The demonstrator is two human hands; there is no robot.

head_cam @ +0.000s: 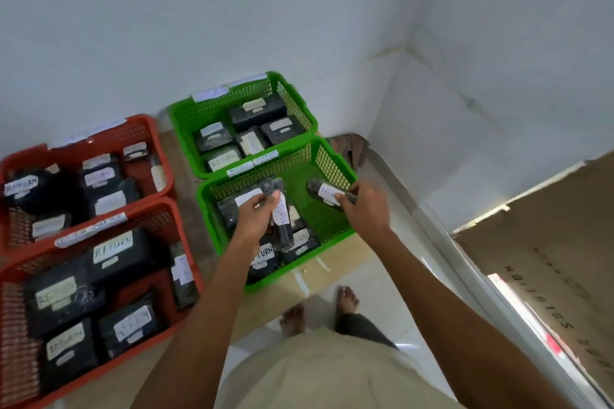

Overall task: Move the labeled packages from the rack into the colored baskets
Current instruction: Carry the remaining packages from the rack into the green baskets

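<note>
Left hand (254,217) pinches long package (283,229); right hand (363,206) grips second package (324,192). Both over near green basket (335,159). Risk: loose pinch, slick wrap slips, package lands outside rim or tips onto stacked ones.

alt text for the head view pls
The left hand holds one black package and the right hand a second package, both labelled RETURN, over the near green basket. A far green basket and two red baskets also hold packages.
</note>
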